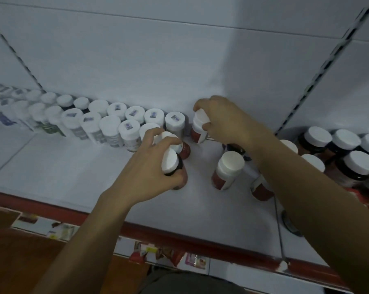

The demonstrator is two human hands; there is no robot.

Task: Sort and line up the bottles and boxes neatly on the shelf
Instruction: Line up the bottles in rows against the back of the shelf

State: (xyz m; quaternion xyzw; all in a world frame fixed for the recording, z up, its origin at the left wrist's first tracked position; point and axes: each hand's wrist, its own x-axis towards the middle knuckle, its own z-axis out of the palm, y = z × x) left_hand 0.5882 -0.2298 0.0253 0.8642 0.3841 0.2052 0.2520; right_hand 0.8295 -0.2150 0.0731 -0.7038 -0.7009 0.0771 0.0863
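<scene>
On the white shelf (73, 170) stand two rows of white-capped bottles (109, 126), running from the far left to the middle. My left hand (149, 166) grips two white-capped bottles at once: a dark one (171, 162) in front and a red-labelled one (182, 148) behind it. At the end of the back row my right hand (224, 119) holds a red-labelled bottle (198, 130) by its cap, next to the back wall. Another red-labelled bottle (228, 168) stands alone in front of my right forearm.
More red-labelled bottles (261, 187) are partly hidden under my right forearm. Dark jars with white lids (336, 149) crowd the shelf section at the right. A red strip (179, 236) edges the shelf front. Boxes (149, 251) show on the lower shelf.
</scene>
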